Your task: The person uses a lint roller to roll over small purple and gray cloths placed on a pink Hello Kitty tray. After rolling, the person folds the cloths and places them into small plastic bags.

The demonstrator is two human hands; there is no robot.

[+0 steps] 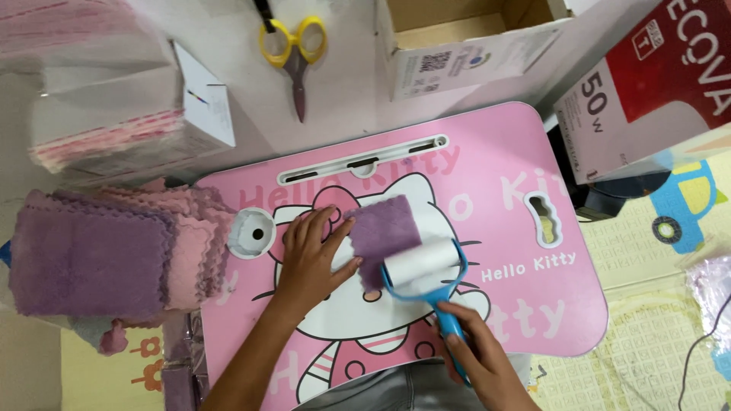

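The small purple cloth (383, 237) lies flat on the pink lap table (525, 304), near the table's middle, its scalloped far edge pointing away from the person and its near edge hidden under the white roll of the lint roller (423, 262). The roll lies across the cloth, its long axis running roughly side to side with a slight tilt, the right end a little farther from the person than the left; the blue frame and handle run back from it toward the right hand (476, 354), so the cloth lies straight ahead of that grip, beyond the roll. The right hand is wrapped closed around the lower part of the blue handle, fingers curled over it. The left hand (311, 259) rests open and flat just to the left of the cloth, fingers spread, with the fingertips (352, 262) touching the cloth's left edge and pinning it to the table; of the two, this hand is the nearer to the cloth itself. Farther left of that hand, off the table's edge, sits a stack of purple and pink cloths (114, 259). Beyond the table, well away from both hands, lie yellow-handled scissors (293, 53), an open cardboard box (457, 46) and a red-and-white carton (655, 84).
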